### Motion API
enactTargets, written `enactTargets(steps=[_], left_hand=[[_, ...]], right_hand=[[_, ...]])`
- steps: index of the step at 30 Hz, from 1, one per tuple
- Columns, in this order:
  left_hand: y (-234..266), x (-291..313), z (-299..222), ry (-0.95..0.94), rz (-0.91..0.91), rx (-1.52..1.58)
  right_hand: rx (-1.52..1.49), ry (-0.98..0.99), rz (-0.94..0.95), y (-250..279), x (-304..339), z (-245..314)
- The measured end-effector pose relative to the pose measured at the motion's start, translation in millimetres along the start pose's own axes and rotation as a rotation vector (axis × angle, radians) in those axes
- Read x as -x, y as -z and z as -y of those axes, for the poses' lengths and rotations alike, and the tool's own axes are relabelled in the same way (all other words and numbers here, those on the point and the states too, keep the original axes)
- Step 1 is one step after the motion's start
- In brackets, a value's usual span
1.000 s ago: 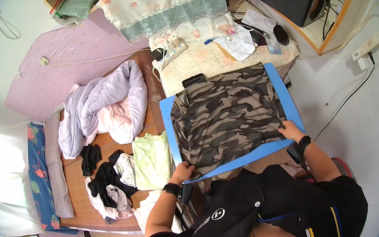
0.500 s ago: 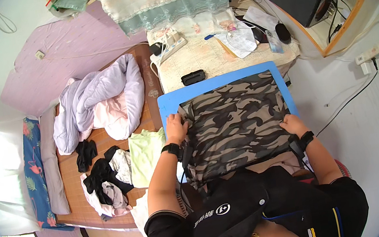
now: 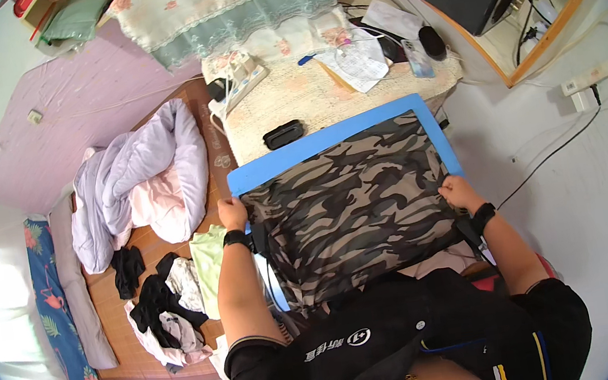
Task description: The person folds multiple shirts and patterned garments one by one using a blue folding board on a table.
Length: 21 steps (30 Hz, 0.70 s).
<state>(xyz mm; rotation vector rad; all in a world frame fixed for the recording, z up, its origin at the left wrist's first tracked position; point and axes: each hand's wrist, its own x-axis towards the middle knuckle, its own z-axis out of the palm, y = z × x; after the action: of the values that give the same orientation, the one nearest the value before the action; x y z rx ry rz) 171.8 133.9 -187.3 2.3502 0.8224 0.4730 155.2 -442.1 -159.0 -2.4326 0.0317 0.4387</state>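
Observation:
A camouflage-print cloth in brown, black and tan lies spread over a blue board; whether it is a shirt or trousers I cannot tell. My left hand is closed at the cloth's left edge, near its far corner. At the opposite edge my right hand pinches the cloth, with curled fingers. The near edge of the cloth lies close to my body in loose folds. Both wrists carry black bands, and the fingertips are partly hidden.
Beyond the board, a cloth-covered table bears a black case, a power strip and papers. To the left, a bed holds a lavender quilt, black clothes and a light green garment.
My left hand has gone from resting on the cloth to closing at its left edge. The cloth looks flatter and wider at its far left corner. The whole view has shifted slightly.

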Motion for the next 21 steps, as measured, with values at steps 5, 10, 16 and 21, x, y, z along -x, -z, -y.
enactTargets(steps=[5, 10, 16, 21], left_hand=[[0.4, -5.6, 21.9, -0.023, 0.252, 0.097], [11.0, 1.0, -8.8, -0.102, 0.287, -0.051], [7.2, -5.5, -25.9, -0.155, 0.044, -0.083], [19.6, -12.0, -7.8, 0.003, 0.005, 0.042]], right_hand=[[0.093, 0.156, -0.293, 23.7, -54.5, 36.2], [0.146, 0.032, -0.344, 30.4, -113.6, 63.3], [0.203, 0.068, -0.376, 7.9, -179.6, 42.9], [0.215, 0.093, -0.508, 6.2, -178.2, 45.2]])
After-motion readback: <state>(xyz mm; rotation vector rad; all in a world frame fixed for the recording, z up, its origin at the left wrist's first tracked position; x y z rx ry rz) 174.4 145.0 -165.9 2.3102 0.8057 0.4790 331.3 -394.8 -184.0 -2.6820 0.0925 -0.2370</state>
